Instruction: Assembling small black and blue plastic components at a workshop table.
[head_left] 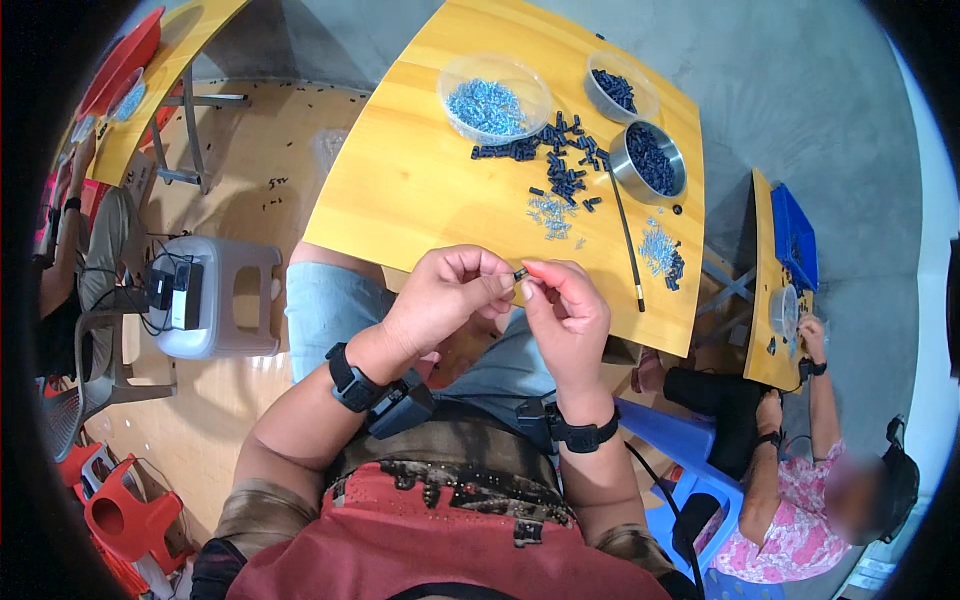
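Between the fingertips of both hands is a small black cylindrical piece [520, 274], held just off the near edge of the yellow table [400, 180]. My left hand [452, 295] pinches it from one side and my right hand [565, 315] from the other. On the table beyond lie scattered black cylindrical pieces [565, 180] and small clear pieces [551, 213]. More clear pieces [657, 248] lie at the right, with black ones beside them. A thin black rod [625, 240] lies between these piles.
A clear plastic bowl [542, 88] holds light-blue pieces. Another clear bowl [592, 92] and a metal bowl [679, 180] hold black pieces. At right, a person [790, 500] sits by another yellow table with a blue tray [787, 230]. A grey-white stool [235, 330] stands at left, near another person.
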